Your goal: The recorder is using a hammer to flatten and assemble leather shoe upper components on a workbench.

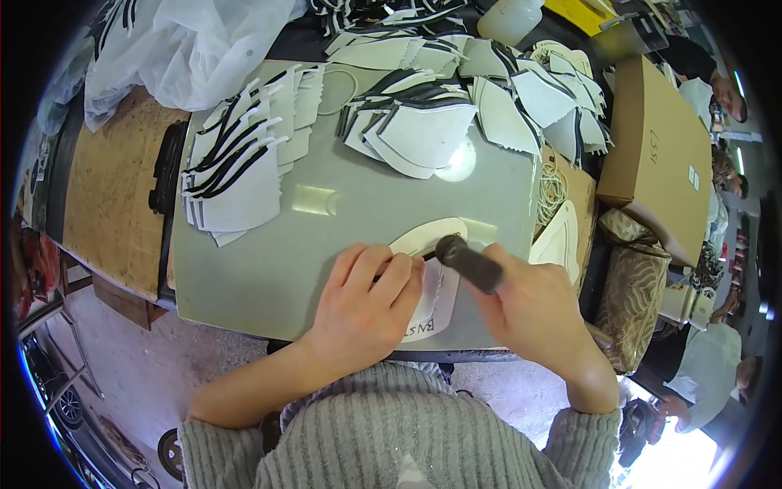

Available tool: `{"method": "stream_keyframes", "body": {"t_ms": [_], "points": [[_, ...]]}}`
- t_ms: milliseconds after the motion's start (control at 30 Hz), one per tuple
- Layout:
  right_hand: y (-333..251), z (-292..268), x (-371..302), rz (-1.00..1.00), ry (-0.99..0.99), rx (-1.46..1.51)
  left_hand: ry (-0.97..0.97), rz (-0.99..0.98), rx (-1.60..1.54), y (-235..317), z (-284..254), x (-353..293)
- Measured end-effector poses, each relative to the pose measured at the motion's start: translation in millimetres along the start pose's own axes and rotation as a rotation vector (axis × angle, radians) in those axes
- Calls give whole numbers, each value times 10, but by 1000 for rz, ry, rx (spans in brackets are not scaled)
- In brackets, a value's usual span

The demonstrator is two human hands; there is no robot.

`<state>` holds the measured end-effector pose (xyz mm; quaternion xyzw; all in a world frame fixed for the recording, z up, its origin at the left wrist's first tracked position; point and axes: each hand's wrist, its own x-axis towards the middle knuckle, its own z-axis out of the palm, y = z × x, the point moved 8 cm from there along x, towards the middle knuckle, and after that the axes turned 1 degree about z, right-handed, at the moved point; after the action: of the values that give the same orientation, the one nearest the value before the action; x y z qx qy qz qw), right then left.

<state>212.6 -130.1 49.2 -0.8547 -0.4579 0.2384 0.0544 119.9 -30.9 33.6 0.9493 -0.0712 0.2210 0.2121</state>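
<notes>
**Hands on a cut piece at the counter's near edge**

Nearest to us is our grey ribbed sweater (407, 432), with both forearms rising from it. Our left hand (366, 301) lies flat, fingers spread and open, pressing down on a white cut piece (432, 306) on the grey counter (326, 236). Our right hand (529, 306) is closed around a dark tool handle (471, 261), whose tip meets the piece just beyond the left fingertips. The piece sits between the two hands, partly hidden beneath the left palm, and overlaps a cream curved template (423, 235).

For containers, we see a closed brown cardboard box (660, 155) at the right; its contents are not visible. A clear plastic bag (187, 49) sits at the far left, and we cannot tell what it holds.

Stacks of white pieces with black edging lie loose on the counter: one stack (236, 171) at the left, a wider spread (456, 98) across the far side, well apart from our hands.
</notes>
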Motion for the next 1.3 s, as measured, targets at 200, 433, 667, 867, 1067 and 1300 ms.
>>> {"method": "stream_keyframes", "body": {"t_ms": [200,433,667,867,1067,1300], "points": [[91,82,-33,38,54,59,-9,-128,-77,-97,38,4],[172,102,-43,56,-3,112,-70,-109,-90,-103,84,60],[85,-106,-49,14,108,182,-25,-10,-62,-43,27,24],[189,-93,-57,67,150,208,-27,-160,-125,-133,50,146],[198,72,-38,52,109,151,-59,-162,-90,-177,169,173],[214,88,-89,42,127,232,-60,-133,57,-147,223,162]]}}
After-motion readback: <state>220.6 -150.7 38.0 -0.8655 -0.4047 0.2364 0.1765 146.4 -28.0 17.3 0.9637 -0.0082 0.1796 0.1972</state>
